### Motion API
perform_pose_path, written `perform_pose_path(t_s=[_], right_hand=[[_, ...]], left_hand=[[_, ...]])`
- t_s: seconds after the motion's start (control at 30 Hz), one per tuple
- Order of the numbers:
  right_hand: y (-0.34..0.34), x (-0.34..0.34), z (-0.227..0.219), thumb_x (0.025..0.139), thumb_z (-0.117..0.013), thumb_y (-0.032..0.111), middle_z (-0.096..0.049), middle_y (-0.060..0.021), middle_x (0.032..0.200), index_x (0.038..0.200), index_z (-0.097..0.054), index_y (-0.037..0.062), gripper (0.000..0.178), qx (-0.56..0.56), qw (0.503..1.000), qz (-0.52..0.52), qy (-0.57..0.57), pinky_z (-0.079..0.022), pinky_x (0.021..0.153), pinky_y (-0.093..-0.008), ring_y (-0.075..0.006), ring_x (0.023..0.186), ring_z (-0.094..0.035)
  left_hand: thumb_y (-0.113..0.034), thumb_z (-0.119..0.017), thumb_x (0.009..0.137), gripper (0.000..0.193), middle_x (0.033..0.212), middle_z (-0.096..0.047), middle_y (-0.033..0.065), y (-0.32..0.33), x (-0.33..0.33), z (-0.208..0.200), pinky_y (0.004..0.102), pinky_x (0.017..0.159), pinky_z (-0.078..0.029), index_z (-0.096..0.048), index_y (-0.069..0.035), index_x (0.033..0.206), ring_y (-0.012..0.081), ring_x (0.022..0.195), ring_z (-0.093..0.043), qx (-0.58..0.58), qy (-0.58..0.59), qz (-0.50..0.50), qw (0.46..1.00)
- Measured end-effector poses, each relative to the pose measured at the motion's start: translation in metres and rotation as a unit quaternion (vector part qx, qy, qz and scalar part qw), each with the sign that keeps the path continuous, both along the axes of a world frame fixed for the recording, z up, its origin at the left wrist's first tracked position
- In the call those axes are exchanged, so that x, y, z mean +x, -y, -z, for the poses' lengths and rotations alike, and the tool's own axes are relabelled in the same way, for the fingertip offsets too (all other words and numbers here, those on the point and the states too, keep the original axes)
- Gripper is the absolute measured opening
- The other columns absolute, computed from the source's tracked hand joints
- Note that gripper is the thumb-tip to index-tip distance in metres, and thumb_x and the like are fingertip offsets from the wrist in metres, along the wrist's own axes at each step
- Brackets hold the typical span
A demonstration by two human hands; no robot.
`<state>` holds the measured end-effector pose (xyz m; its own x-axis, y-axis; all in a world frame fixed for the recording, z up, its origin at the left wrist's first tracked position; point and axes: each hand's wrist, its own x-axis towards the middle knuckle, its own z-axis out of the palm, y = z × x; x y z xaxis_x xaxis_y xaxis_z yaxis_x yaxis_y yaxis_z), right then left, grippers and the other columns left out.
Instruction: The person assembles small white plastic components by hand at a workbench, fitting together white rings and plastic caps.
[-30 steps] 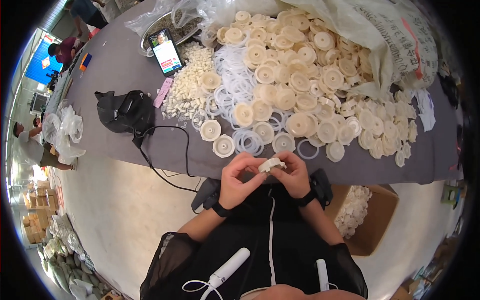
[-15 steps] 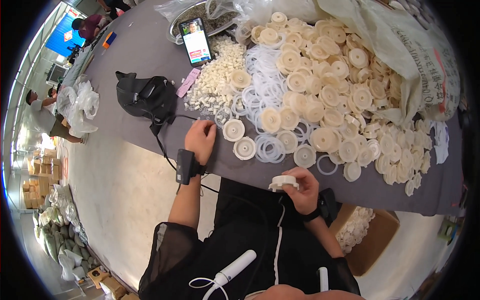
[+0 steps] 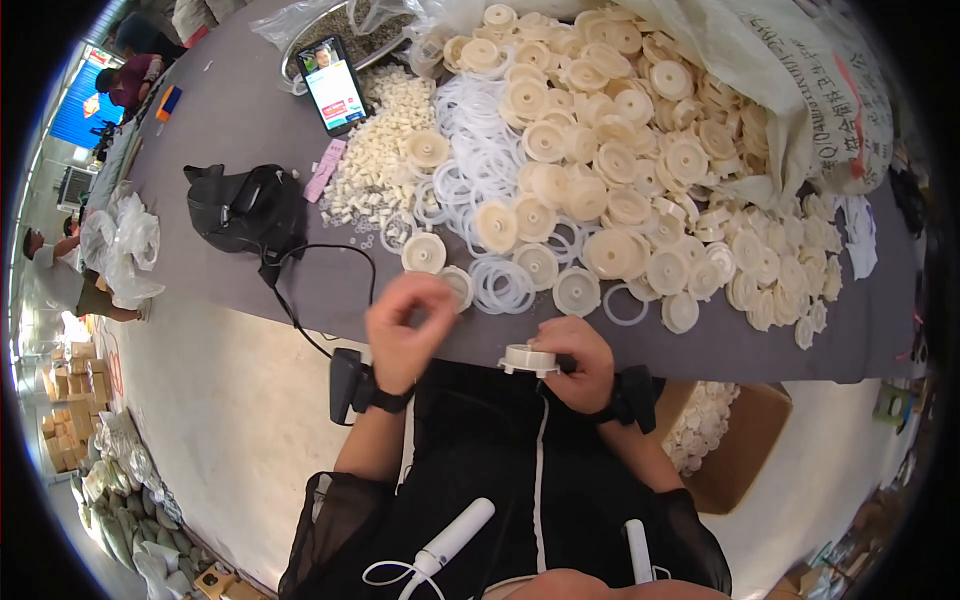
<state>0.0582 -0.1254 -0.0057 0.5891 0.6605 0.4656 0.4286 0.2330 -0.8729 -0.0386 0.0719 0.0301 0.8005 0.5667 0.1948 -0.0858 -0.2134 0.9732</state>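
Observation:
My right hand (image 3: 580, 362) grips a cream round plastic cap (image 3: 527, 359) at the table's front edge, thumb and fingers on its right side. The cap's notched rim faces down. To its left, my left hand (image 3: 408, 325) is raised with thumb and index finger pinched together; whatever they hold, if anything, is too small to make out. Just behind it lie two round caps (image 3: 424, 253) with small central stems. White translucent rings (image 3: 502, 285) lie stacked to the right of these, and a heap of small cream plugs (image 3: 385, 135) lies farther back.
A large heap of cream caps (image 3: 615, 160) spreads across the right of the table beside a woven sack (image 3: 800, 90). A phone (image 3: 332, 86), a pink slip (image 3: 324, 171) and a black bag (image 3: 245, 210) with a cable lie left. A carton (image 3: 745, 450) of white parts stands below the right edge.
My left hand has moved from beside the small plugs nearer to the cap in my right hand. My right hand still holds that cap. The view has shifted slightly.

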Motion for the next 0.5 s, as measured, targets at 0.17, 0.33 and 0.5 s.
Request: perform_pose_path(t_s=[0.17,0.33,0.5], right_hand=[[-0.001,0.004,-0.013,0.059,-0.066,-0.003,-0.061,-0.0097,0.083,0.088,-0.061,0.0036,0.031,0.026,0.997,-0.037,0.063,-0.049,0.074,-0.0375,-0.0284,0.078,-0.059],[0.011,-0.001,-0.016,0.057,-0.067,-0.004,-0.059,-0.0092,0.082,0.088,-0.060,0.0034,0.033,0.012,0.995,-0.014,0.100,-0.049,0.077,-0.0398,-0.0279,0.075,-0.059],[0.018,-0.010,-0.016,0.058,-0.068,-0.004,-0.059,-0.0080,0.083,0.088,-0.060,0.0031,0.031,0.003,0.995,0.002,0.099,-0.049,0.081,-0.0400,-0.0251,0.076,-0.059]], left_hand=[[0.005,-0.063,0.075,0.011,0.085,-0.061,0.0052,0.028,0.011,-0.010,0.0205,0.064,-0.047,-0.062,0.001,0.085,0.0083,0.073,-0.058,-0.153,-0.067,0.206,0.964],[0.003,-0.061,0.078,0.008,0.080,-0.062,0.0034,0.035,0.009,-0.023,0.0190,0.060,-0.045,-0.063,0.002,0.085,0.0079,0.068,-0.058,-0.117,-0.121,0.270,0.948],[0.007,-0.062,0.075,0.010,0.087,-0.063,0.0077,0.037,0.007,-0.034,0.0197,0.061,-0.047,-0.065,0.001,0.083,0.0102,0.072,-0.061,-0.021,-0.146,0.300,0.943]])
